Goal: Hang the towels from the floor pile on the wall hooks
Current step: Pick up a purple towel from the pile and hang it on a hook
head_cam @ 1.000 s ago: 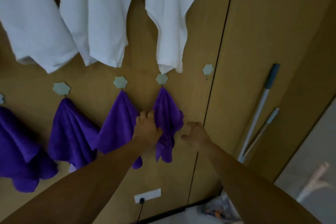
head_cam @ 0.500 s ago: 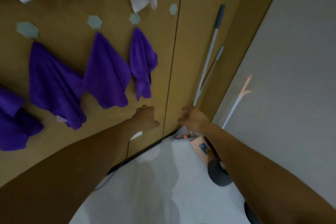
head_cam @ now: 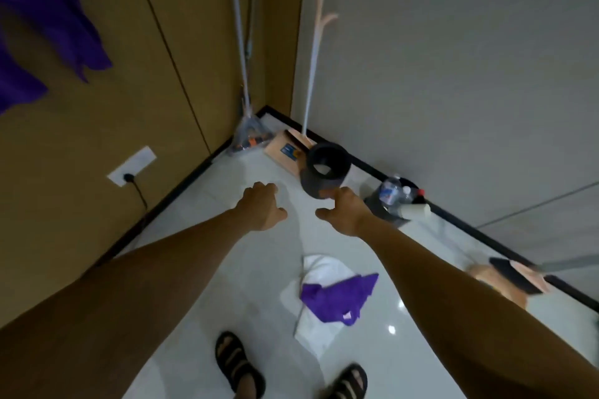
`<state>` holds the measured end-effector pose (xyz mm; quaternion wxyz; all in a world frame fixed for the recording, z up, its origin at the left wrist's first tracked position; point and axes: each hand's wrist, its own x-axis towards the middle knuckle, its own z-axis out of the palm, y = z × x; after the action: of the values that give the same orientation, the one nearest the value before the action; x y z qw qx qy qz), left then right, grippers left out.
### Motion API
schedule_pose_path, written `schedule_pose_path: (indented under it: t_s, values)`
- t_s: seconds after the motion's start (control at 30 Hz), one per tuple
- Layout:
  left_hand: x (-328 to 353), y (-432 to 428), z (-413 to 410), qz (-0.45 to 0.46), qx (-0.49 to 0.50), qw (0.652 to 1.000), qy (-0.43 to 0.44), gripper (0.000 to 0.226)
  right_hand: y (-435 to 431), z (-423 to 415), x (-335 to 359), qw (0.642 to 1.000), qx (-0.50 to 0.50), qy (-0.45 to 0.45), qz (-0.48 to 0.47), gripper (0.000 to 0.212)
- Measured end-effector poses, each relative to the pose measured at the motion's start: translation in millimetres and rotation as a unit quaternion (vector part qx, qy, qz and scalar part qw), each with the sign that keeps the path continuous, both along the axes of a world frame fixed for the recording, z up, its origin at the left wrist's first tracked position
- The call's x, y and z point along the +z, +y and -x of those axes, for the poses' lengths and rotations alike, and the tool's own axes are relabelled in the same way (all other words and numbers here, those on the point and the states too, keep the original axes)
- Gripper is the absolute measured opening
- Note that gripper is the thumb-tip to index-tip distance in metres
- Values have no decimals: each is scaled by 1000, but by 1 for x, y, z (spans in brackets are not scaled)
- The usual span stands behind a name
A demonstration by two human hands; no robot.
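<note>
**Fig. — Both hands empty above the floor pile, as I see it through the head camera.**

Nearest me, two sandalled feet (head_cam: 240, 363) stand on the pale glossy floor (head_cam: 259, 285). Just ahead of them and to the right lies the pile: a purple towel (head_cam: 337, 298) crumpled on top of a white towel (head_cam: 322, 269), between my two outstretched forearms. Beyond it the left hand (head_cam: 263, 209) and right hand (head_cam: 346, 214) hover side by side, palms down, fingers loosely bent and grasping nothing — neither touches a towel. Past the right hand stands a black cylindrical bin (head_cam: 325, 175), with plastic bottles (head_cam: 390, 193) in a dark holder to its right. In the far corner long mop handles (head_cam: 241, 42) lean upright. On the wooden wall (head_cam: 97, 139) at left I see a socket (head_cam: 131, 165) low down and, higher, a hung purple towel (head_cam: 52, 10) at the frame's edge.
</note>
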<state>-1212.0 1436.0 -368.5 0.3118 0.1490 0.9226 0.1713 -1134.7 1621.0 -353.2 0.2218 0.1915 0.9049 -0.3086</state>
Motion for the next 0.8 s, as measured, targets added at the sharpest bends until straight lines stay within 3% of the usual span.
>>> schedule_pose_path:
  t_s: [0.2, 0.43, 0.6, 0.8]
  values:
    - [-117, 95, -98, -3, -18, 998, -59, 63, 89, -110, -129, 995, -49, -87, 7, 52]
    - [-312, 126, -169, 52, -10, 991, -121, 61, 125, -200, -336, 979, -74, -184, 46, 49]
    - [-459, 147, -186, 51, -38, 991, -119, 58, 127, -222, -488, 974, -113, -191, 56, 43]
    - [-603, 142, -207, 47, -44, 993, -100, 52, 115, -242, -644, 980, -67, -190, 4, 48]
